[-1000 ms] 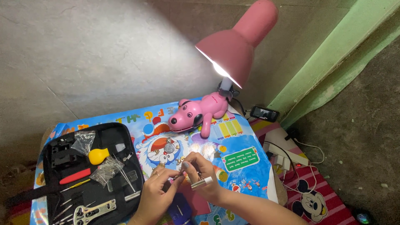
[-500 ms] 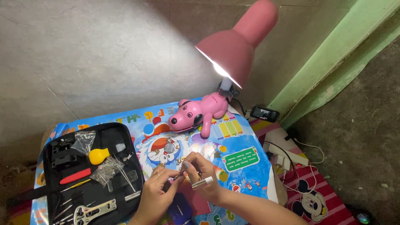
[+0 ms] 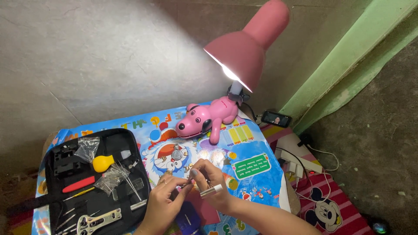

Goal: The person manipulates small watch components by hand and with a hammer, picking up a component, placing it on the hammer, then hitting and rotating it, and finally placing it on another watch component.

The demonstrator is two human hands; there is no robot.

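Note:
My left hand (image 3: 163, 202) and my right hand (image 3: 212, 182) meet over the front of a small table (image 3: 257, 174) with a colourful cartoon cover. The right hand grips a thin silver tool (image 3: 210, 190) with a white tip that juts out to the right. My left fingers pinch a tiny part against the tool's other end; the part is too small to make out. A round metal watch case (image 3: 176, 154) lies on the cover just behind the hands.
An open black tool case (image 3: 93, 178) at the left holds a yellow blower bulb (image 3: 102, 163), a red-handled tool, pliers and small bags. A pink dog-shaped desk lamp (image 3: 209, 119) stands lit at the back. A phone (image 3: 276, 118) and power strip (image 3: 300, 163) lie at the right.

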